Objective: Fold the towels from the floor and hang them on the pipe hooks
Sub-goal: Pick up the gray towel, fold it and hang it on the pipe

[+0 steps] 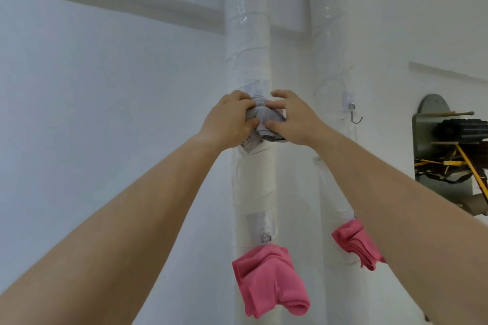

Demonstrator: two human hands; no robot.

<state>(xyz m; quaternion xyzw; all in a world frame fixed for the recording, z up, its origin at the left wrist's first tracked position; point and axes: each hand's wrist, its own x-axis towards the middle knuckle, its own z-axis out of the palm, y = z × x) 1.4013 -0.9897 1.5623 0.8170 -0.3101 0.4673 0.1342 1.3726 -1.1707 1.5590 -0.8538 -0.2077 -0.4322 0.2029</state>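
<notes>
Item 1, grey towel (264, 120): I am seeing it bunched against the left pipe (250, 34) at mid-frame. The upper hook (257, 93) is just showing at the towel's 12 o'clock. I cannot tell whether the cloth is catching on it.

Item 2, left hand (229, 119): it is gripping the towel from 9 o'clock, with fingers curling over the cloth and the thumb pressing in beneath.

Item 3, right hand (293, 119): it is pinching the towel from 3 o'clock between thumb and forefinger, while the other fingers are spreading above.

Item 4, pink towel (269, 280): folded, it is hanging on the left pipe at 6 o'clock of the hands, below the lower hook (266, 238).

Item 5, second pink towel (353, 243): folded, it is hanging on the right pipe (330, 60) at 5 o'clock, with the right forearm partly covering it.

Item 6, bare hook (355, 113): it is sitting on the right pipe at 3 o'clock of the hands.

Item 7, grey rack (427, 145): it is holding black and yellow gear at the far 3 o'clock edge.
</notes>
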